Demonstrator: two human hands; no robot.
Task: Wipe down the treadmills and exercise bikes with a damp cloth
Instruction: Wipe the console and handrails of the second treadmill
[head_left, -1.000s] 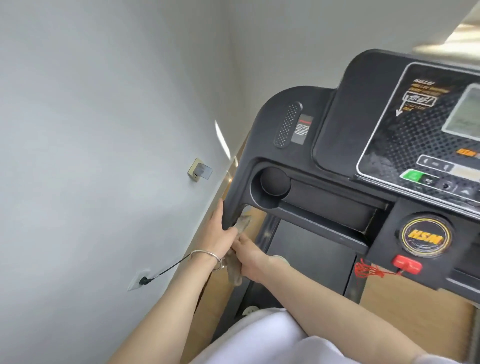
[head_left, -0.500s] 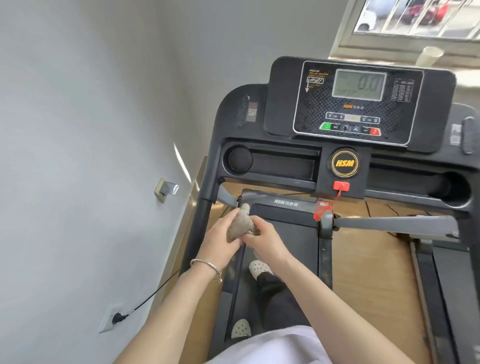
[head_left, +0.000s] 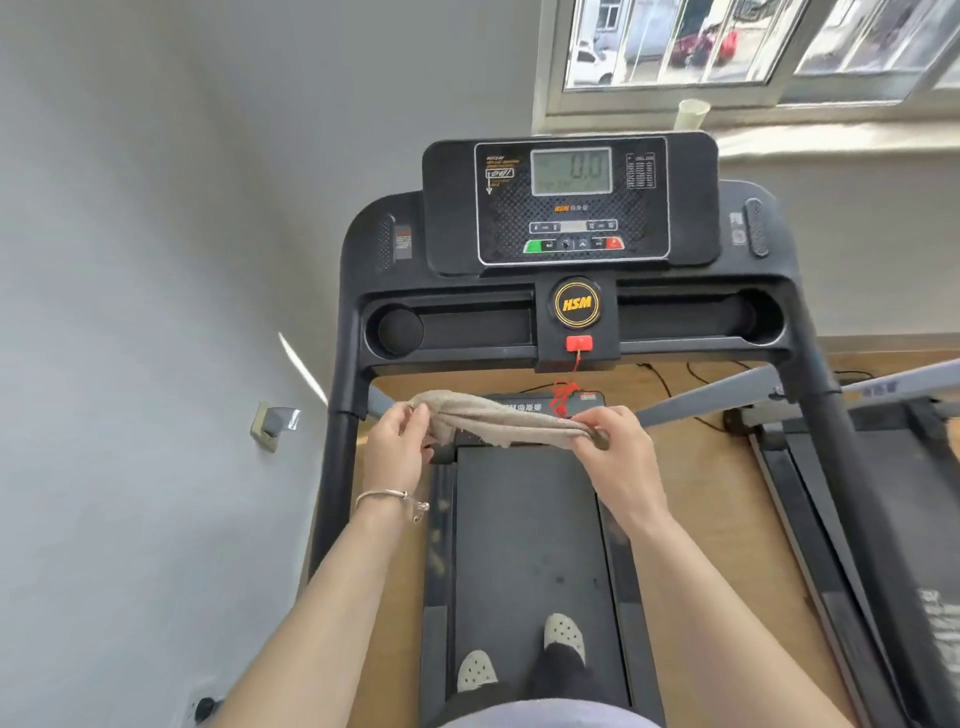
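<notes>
the person stands on the belt (head_left: 524, 545) of a black treadmill (head_left: 343, 332), both feet in pale perforated shoes (head_left: 564, 633) near the bottom of the view. the 2 hands are raised in front of the body, below the console, and between them hangs a beige cloth (head_left: 498, 420) – it is stretched out in a loose band, a little twisted, with a small fold dropping near the left end.

the left hand (head_left: 394, 452) pinches the left end of the cloth with the fingers closed on it; a thin silver bangle (head_left: 387, 496) sits on that wrist. the right hand (head_left: 621, 452) grips the right end, fingers curled around the fabric. the cloth touches no part of the machine that i can see – it is in the air above the front end of the belt.

the console (head_left: 571, 202) shows a grey display reading 0.0, with a green and a red button under it. below is a round yellow "hsm" badge (head_left: 576, 303) and a red safety key (head_left: 578, 343) with a red cord hanging down. a cup holder (head_left: 400, 331) is in the left tray.

on the right stands a second treadmill (head_left: 893, 467), only partly in view. a wall (head_left: 130, 312) is close on the left, and a window (head_left: 727, 41) is behind the console, with a pale cup (head_left: 692, 114) on its sill.
</notes>
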